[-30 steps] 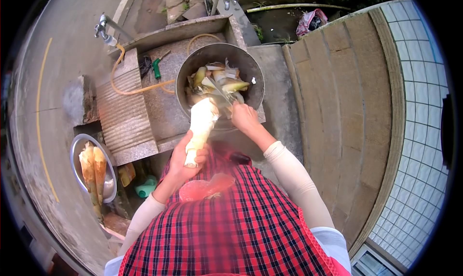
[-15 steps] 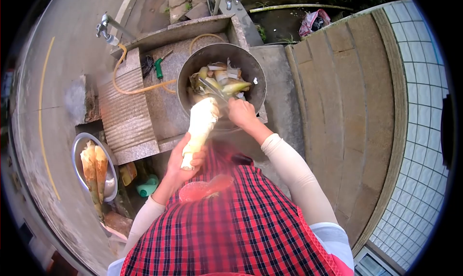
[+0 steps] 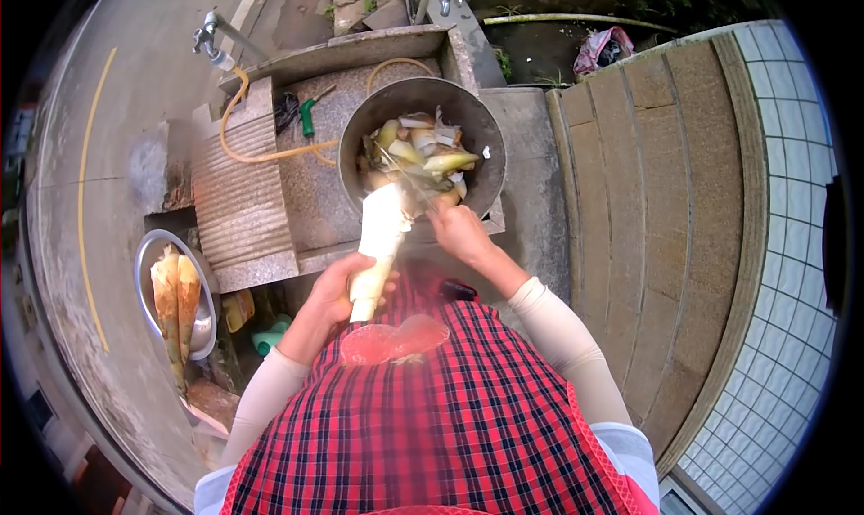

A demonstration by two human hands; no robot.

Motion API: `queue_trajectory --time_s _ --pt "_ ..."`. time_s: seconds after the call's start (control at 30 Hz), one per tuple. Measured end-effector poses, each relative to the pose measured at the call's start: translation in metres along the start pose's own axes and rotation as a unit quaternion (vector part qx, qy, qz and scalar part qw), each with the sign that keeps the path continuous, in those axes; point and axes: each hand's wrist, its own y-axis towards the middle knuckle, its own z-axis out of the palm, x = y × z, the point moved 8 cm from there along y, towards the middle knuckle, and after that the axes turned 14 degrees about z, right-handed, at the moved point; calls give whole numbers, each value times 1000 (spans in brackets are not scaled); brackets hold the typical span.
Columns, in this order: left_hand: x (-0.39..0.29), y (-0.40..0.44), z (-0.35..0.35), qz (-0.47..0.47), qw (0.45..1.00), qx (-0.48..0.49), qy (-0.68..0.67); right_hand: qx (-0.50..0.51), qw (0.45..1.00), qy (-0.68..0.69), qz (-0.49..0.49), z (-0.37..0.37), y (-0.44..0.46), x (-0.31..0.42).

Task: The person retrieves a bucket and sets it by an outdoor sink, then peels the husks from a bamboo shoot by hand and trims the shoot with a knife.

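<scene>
A pale, peeled bamboo shoot (image 3: pixel 378 250) slants up from my left hand (image 3: pixel 337 288), whose fingers wrap round its narrow lower end. Its thick end reaches the near rim of a deep metal pot (image 3: pixel 490 137). My right hand (image 3: pixel 461 234) is closed round a knife (image 3: pixel 407 175); the handle is mostly hidden in the fist. The blade points up and left over the pot, close to the thick end of the shoot, and is blurred. Inside the pot lie several cut husk pieces (image 3: pixel 450 161), green, white and brown.
At lower left, unpeeled bamboo shoots (image 3: pixel 175 290) lie in a metal basin (image 3: pixel 209 340). Behind the pot is a stone sink (image 3: pixel 315 187) with an orange hose (image 3: pixel 261 159), a green spray nozzle (image 3: pixel 307 117) and a tap (image 3: pixel 207 38). Stone steps (image 3: pixel 630 236) are on the right.
My right hand has dropped slightly towards me with the knife, and the blade has shifted along the thick end of the shoot. The whole view has shifted a little. Both grips stay the same.
</scene>
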Motion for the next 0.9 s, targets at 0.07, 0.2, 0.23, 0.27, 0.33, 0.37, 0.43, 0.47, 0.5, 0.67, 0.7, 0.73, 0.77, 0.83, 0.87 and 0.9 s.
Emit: queue_trajectory --time_s 0.07,0.2,0.23,0.27,0.33,0.37,0.43,0.47,0.5,0.67,0.7,0.73,0.77,0.83,0.87,0.9 --pt "-2 5 -3 33 997 -13 63 -10 994 -106 -18 -5 -12 6" --pt "-7 8 15 85 982 -56 161 -28 972 -198 -124 -6 -45 33" --pt "-8 8 21 94 979 -61 169 -20 968 -212 -134 -3 -47 37" --pt "-8 7 24 96 978 -64 174 -29 964 -221 -144 0 -47 38" --pt "-10 10 27 114 975 -68 176 -65 959 -253 -107 10 -25 22" --pt "-10 10 28 122 974 -70 177 -83 955 -270 -88 13 -11 14" --pt "-5 27 18 73 991 -77 76 -63 971 -215 -86 12 17 15" --pt "-7 28 17 75 993 -69 51 -49 974 -208 -81 14 26 23" --pt "-9 29 16 77 995 -60 25 -37 976 -201 -76 15 31 30" --pt "-12 31 14 64 995 -68 -22 -11 985 -168 -20 22 39 28" --pt "-13 28 15 70 995 -64 20 3 989 -144 21 24 47 20" --pt "-12 21 18 76 994 -57 60 17 990 -121 63 26 56 8" --pt "-11 16 19 71 994 -43 68 49 984 -34 168 34 70 -25" --pt "-6 12 20 44 998 -12 44 76 985 36 153 41 75 -46" --pt "-4 12 15 32 999 -10 18 119 975 34 185 46 66 -53" --pt "-5 14 12 20 1000 -7 6 156 963 35 216 21 49 -32"
